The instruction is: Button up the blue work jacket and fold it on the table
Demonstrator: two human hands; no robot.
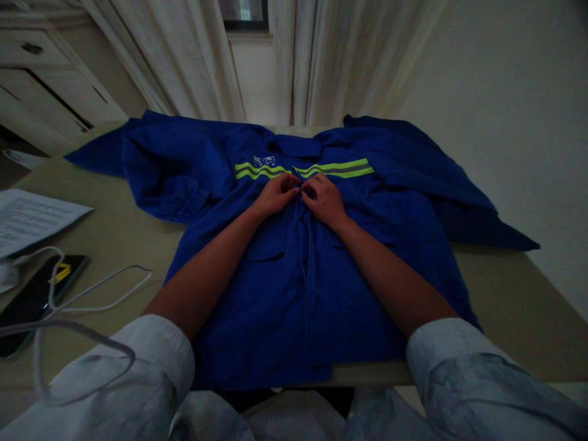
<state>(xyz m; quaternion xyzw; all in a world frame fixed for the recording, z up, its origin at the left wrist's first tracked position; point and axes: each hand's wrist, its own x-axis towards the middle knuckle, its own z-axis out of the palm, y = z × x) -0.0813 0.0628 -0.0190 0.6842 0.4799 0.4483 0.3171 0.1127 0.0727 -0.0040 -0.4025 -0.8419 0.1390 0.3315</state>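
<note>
A blue work jacket [294,288] with yellow-green reflective stripes across the chest lies front-up on a beige table [514,294]. Its sleeves spread out to both sides. My left hand [276,193] and my right hand [324,199] meet at the jacket's front opening, just below the stripes. Both hands have fingers curled and pinched on the fabric edges at the placket. What exactly sits between the fingertips is too small to make out.
A sheet of paper [27,217] lies at the table's left edge. A dark phone [39,294] with a white cable [101,294] looped over it rests nearer me. Curtains [294,61] hang behind the table, white drawers [41,79] stand at the far left.
</note>
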